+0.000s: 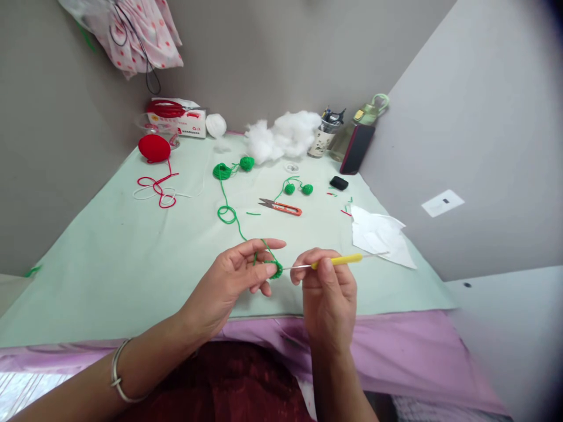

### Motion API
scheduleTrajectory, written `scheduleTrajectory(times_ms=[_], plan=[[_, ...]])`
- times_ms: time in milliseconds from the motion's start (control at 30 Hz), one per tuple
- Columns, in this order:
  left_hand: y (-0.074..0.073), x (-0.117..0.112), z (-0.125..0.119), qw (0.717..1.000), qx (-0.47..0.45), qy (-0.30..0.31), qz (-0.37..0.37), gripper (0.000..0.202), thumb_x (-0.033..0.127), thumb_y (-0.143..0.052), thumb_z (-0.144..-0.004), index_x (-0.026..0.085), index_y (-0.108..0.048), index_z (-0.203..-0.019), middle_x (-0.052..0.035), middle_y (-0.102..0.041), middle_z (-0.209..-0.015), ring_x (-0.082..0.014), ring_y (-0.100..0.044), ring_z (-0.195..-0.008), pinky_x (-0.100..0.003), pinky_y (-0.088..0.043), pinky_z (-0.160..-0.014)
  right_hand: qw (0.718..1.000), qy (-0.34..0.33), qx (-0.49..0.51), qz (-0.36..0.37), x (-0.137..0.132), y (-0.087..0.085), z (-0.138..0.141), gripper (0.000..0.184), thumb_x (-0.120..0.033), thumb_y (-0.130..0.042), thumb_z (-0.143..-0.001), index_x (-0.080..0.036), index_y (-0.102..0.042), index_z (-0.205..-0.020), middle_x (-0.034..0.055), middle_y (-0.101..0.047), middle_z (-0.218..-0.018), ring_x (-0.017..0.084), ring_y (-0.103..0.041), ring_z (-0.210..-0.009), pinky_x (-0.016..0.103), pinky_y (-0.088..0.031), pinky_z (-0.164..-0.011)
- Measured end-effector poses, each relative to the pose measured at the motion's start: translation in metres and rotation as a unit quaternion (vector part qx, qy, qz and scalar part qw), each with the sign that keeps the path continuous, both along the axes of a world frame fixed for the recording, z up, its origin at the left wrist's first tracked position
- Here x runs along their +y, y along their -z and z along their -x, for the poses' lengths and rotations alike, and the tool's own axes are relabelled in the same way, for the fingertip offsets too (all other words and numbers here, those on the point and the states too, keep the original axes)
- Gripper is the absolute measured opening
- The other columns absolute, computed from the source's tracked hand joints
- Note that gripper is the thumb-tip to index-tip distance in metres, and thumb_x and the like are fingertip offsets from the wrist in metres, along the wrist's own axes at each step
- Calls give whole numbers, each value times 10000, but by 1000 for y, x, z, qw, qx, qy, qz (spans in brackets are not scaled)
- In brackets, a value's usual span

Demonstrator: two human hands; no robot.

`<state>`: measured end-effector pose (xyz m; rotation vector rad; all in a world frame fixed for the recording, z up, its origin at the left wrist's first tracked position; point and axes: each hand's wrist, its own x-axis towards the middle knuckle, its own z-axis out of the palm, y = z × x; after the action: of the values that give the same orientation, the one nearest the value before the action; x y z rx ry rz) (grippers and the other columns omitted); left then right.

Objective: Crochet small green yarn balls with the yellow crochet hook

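Observation:
My left hand pinches a small green crochet piece between thumb and fingers, with green yarn looped over its raised index finger. Between my right hand's thumb and fingers is a crochet hook with a yellow handle. Its thin metal tip reaches left to the green piece and seems to touch it; whether it sits inside a stitch is too small to tell. From my left hand the green yarn runs up the table in a loose coil to a green yarn ball.
Orange thread snips lie beyond my hands, near two small green crocheted balls. Farther back are white stuffing, a red yarn ball, a pen cup and a phone leaning on a bottle. White paper lies right.

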<state>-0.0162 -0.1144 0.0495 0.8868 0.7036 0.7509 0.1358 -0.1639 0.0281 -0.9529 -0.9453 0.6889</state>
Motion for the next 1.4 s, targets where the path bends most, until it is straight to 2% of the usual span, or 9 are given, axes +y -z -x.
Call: scheduleTrajectory(times_ms=[233, 500, 633, 800, 1033, 1200, 1267, 1333, 1400], plan=[[4, -5, -7, 1000, -16, 15, -9, 308, 243, -841, -835, 272, -798, -1138, 23, -672, -866, -61, -568, -633, -202, -483, -626, 999, -12, -31, 11, -1, 19, 1, 173, -315, -599, -1018, -225, -744, -984, 65, -745, -971, 202, -710, -938, 321, -581, -728], [0, -1, -1, 1000, -20, 0, 17, 278, 288, -835, -847, 244, -803, -1120, 29, -645, -886, -34, -541, -535, -244, -539, -626, 1000, -16, 19, -7, 2, 4, 2, 213, -302, -582, -1035, -220, -758, -947, 39, -780, -899, 125, -670, -669, 279, -573, -646], [-2, 1, -1, 1000, -19, 0, 19, 290, 298, -842, -839, 241, -806, -1121, 25, -649, -892, -70, -648, -627, -263, -565, -739, 999, -28, 21, -16, 0, 4, 0, 237, -283, -541, -1058, -221, -747, -958, 28, -778, -898, 118, -685, -683, 267, -577, -657], [1, 2, 2, 1000, -6, -6, -6, 302, 307, -838, -845, 261, -801, -1142, 18, -654, -939, -102, -708, -769, -236, -540, -808, 997, 14, -72, -28, -7, 3, -1, 244, -238, -500, -1073, -236, -738, -1016, 26, -778, -951, 135, -699, -729, 303, -583, -694], [6, 0, 3, 997, 21, -24, -73, 311, 259, -811, -871, 284, -777, -1179, 30, -636, -856, -96, -634, -787, -214, -526, -780, 940, 74, -309, -122, -13, 3, 2, 247, -131, -510, -1036, -224, -701, -1163, 72, -779, -1020, 202, -744, -931, 360, -618, -763], [4, -4, -1, 990, 60, -72, -103, 436, 244, -836, -845, 292, -741, -1268, 39, -626, -868, -67, -509, -686, -181, -479, -674, 903, 102, -391, -144, -12, 10, 4, 260, -124, -512, -1032, -214, -696, -1192, 88, -770, -1013, 200, -746, -933, 344, -630, -732], [3, -5, -2, 994, 44, -68, -75, 498, 259, -853, -827, 284, -722, -1307, 39, -621, -880, -52, -453, -616, -174, -441, -580, 871, 141, -448, -148, -13, 15, 5, 304, -94, -572, -998, -229, -709, -1233, 92, -757, -1065, 207, -734, -969, 345, -626, -758], [2, -4, -2, 1000, -3, -21, 10, 531, 280, -863, -812, 247, -715, -1321, 48, -577, -809, -32, -358, -523, -170, -371, -477, 840, 179, -487, -159, -14, 18, 5, 350, -62, -631, -955, -240, -733, -1238, 100, -738, -1121, 221, -721, -1012, 346, -615, -787], [1, -2, -1, 993, -51, 29, 102, 483, 277, -856, -819, 188, -740, -1279, 82, -465, -679, -12, -227, -467, -155, -294, -425, 866, 175, -446, -145, -14, 17, 5, 328, -63, -617, -961, -249, -753, -1194, 84, -735, -1076, 216, -713, -977, 347, -600, -781]])
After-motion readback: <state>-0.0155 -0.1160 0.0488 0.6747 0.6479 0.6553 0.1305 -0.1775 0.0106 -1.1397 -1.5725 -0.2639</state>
